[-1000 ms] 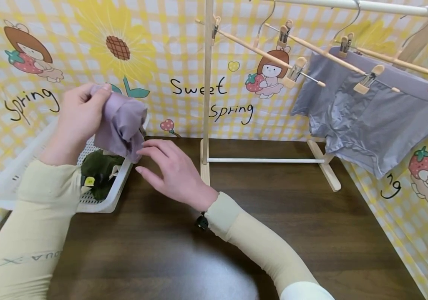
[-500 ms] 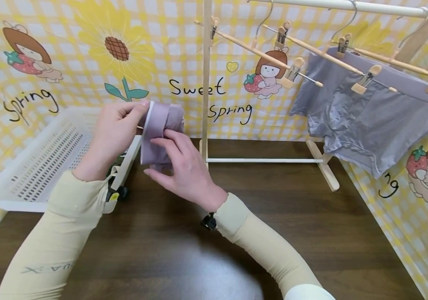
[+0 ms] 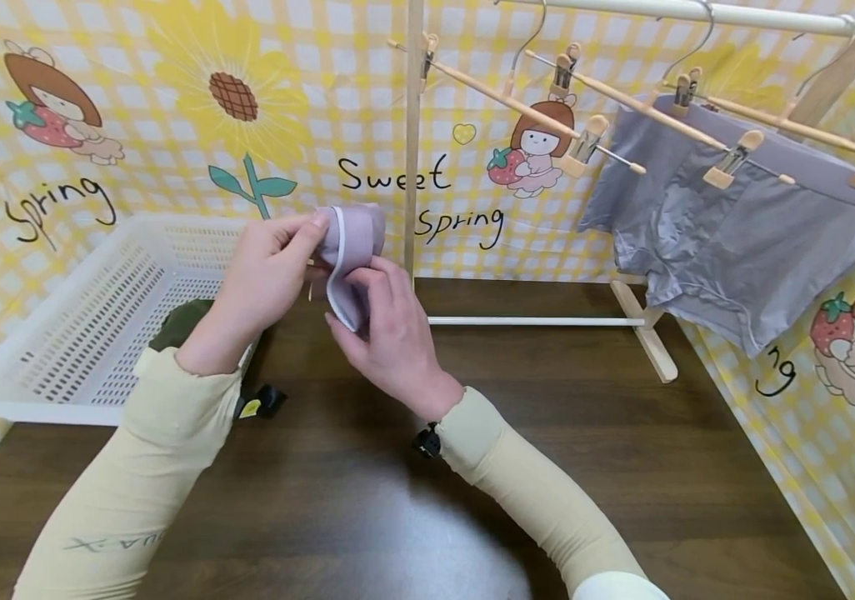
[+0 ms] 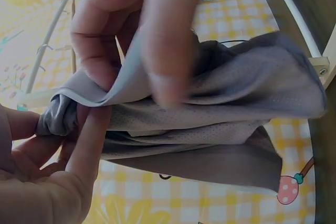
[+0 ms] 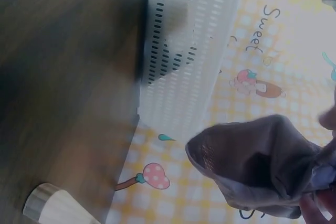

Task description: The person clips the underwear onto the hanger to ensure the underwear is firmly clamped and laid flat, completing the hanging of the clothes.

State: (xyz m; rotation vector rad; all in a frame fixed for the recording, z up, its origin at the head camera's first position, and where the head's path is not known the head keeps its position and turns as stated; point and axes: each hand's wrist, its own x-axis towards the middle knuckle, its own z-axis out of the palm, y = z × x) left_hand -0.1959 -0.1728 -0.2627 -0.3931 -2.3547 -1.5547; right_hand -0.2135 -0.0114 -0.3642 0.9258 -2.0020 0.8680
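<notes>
Your left hand (image 3: 266, 262) pinches the lilac garment (image 3: 361, 233) by its edge above the worktop (image 3: 322, 508); the fingers of your right hand (image 3: 395, 337) grip its lower side. You seem to be spreading it; straightening the edge probably comes next.

The checked cloth (image 3: 352, 100) reads "Sweet Spring"; sleeve lettering (image 3: 116, 542) is unclear.
</notes>
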